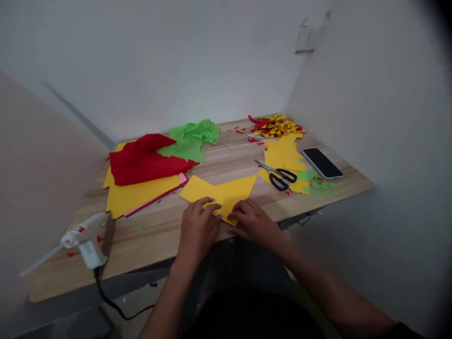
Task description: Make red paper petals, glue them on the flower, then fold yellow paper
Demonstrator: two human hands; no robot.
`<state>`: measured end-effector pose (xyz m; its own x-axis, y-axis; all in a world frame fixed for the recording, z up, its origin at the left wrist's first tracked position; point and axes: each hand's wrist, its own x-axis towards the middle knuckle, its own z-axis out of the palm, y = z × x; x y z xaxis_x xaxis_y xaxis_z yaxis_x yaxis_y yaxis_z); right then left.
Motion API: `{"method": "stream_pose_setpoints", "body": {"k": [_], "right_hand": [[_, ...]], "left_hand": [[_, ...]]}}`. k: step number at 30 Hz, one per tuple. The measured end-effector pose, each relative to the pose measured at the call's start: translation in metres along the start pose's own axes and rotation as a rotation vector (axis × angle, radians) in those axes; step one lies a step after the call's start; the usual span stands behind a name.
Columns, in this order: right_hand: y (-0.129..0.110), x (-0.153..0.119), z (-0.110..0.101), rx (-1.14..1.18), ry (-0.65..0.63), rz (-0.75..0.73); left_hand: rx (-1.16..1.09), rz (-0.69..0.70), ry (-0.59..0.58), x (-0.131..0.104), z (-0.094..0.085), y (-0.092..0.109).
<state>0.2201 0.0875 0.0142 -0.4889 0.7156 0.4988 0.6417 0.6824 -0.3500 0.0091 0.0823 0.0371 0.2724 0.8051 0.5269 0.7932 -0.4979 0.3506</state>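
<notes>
Left hand (199,223) and right hand (252,221) are both laid on one yellow sheet (229,190), which is placed between them at the near edge of the worktop (158,242). On each hand the fingers are bent and brought close together, and the near part of the sheet is touched by their tips. Whether the sheet is pinched by the thumbs from below cannot be told, because the undersides are hidden. Beyond the hands, the sheet is spread out with two pointed corners, one to each side.

Just beyond the right hand, to its right, scissors (272,171) are laid with the blades pointed away, partly upon yellow offcuts (280,153). Farther to the right of this hand, green scraps (319,184) and a phone (323,163) with dark screen are seen. Well beyond it, near the wall, a curled yellow bundle (280,126) is placed.

Beyond the left hand, to its left, a yellow stack (141,195) is partly covered by a red piece (144,162), and behind this a green piece (194,136) is crumpled. Well to the left of the same hand, a white glue gun (91,253) is rested near the worktop edge, and its dark cord (100,288) is hung down.
</notes>
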Motion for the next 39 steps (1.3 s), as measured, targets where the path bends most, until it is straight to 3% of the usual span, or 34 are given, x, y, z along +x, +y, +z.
{"method": "stream_pose_setpoints", "body": {"k": [2, 4, 8, 14, 18, 27, 39], "right_hand": [[0.005, -0.002, 0.002, 0.065, -0.048, 0.103], [0.01, 0.002, 0.0, 0.06, -0.007, 0.258], [0.019, 0.016, 0.003, -0.148, -0.026, 0.512], [0.027, 0.027, 0.02, -0.18, -0.067, 0.627], [0.028, 0.03, 0.021, -0.174, -0.067, 0.643], [0.029, 0.028, 0.025, -0.203, -0.12, 0.513], [0.028, 0.03, 0.023, -0.193, -0.126, 0.525]], "left_hand": [[0.034, -0.057, -0.226, -0.005, 0.018, 0.004], [0.051, -0.116, -0.302, -0.005, 0.027, 0.005], [0.058, -0.164, -0.327, -0.001, 0.027, 0.004], [0.061, -0.199, -0.32, 0.001, 0.027, 0.01], [0.082, -0.238, -0.303, 0.002, 0.03, 0.015], [0.094, -0.268, -0.282, 0.003, 0.033, 0.02], [0.073, -0.298, -0.288, 0.005, 0.036, 0.021]]}}
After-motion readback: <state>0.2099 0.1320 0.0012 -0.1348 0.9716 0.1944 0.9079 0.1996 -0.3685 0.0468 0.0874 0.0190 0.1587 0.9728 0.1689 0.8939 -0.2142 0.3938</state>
